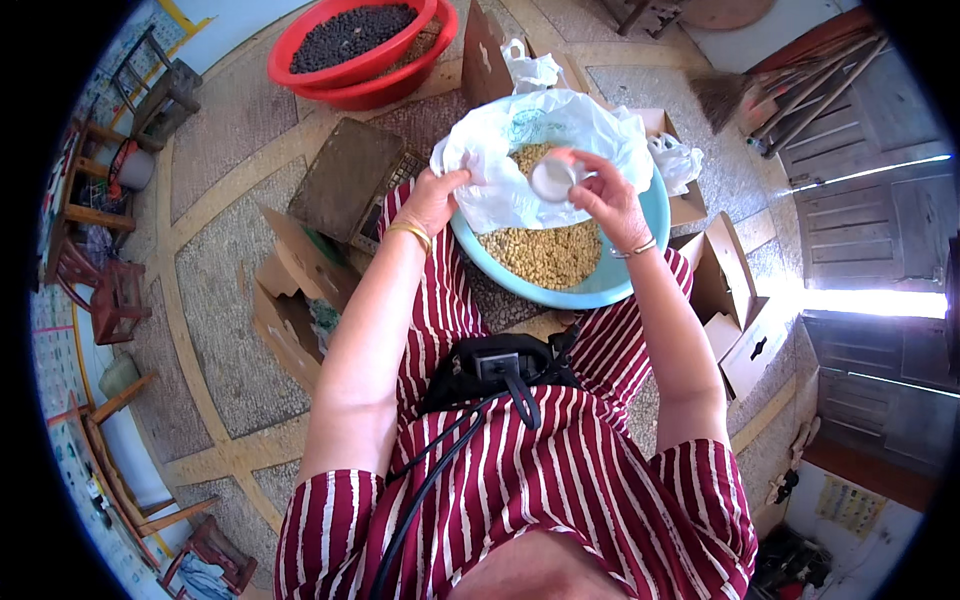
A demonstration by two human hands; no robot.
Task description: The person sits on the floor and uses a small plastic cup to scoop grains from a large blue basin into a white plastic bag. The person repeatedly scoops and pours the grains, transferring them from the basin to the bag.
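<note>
My left hand (439, 199) grips the left edge of a thin white plastic bag (491, 187), which is spread open over a light blue basin (517, 289). In my right hand (611, 199) is a small, round, whitish cup (553, 180), held by its side above the bag. Tan, nut-like or bean-like pieces (551, 255) lie in the basin below the bag. More of the same pieces (531, 156) show behind the cup, at the bag's opening; whether they are inside the bag I cannot tell. The basin sits between my knees.
Two stacked red basins (281, 71) with dark round pieces stand at the upper left. A dark wooden box (341, 180) is left of the blue basin. Open cardboard boxes (289, 330) stand on both sides, and a knotted white bag (675, 161) lies in one at right.
</note>
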